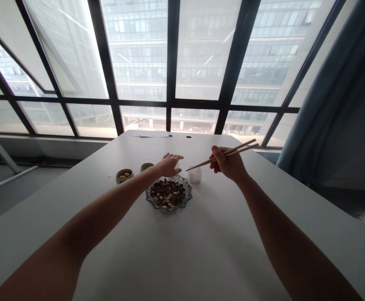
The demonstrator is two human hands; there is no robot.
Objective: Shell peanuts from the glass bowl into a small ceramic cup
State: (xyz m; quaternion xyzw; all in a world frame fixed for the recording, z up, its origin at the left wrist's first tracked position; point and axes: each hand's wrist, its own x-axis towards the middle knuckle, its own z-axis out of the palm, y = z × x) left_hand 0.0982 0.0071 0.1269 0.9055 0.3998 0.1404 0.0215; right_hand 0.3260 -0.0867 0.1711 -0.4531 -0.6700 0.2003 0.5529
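Observation:
My right hand (228, 163) grips a pair of wooden chopsticks (223, 155), whose tips point left over a small translucent white cup (195, 175). Fingers apart, my left hand (169, 165) reaches out above the far side of a glass bowl (185, 201) with a scalloped rim. Dark seeds and paler nuts (168, 193) fill that bowl. Left of it stands a small cup (121, 180) with light-coloured nuts inside. Another small cup (146, 166) is partly covered by my left forearm. Something pale behind my left hand is mostly hidden.
Everything stands on a white table (176, 259). Two dark round holes (189, 137) and a thin flat sheet (147, 134) are at its far edge. Large windows rise behind it, and a blue curtain (320, 104) hangs at the right. A white metal frame (0, 148) stands at the left.

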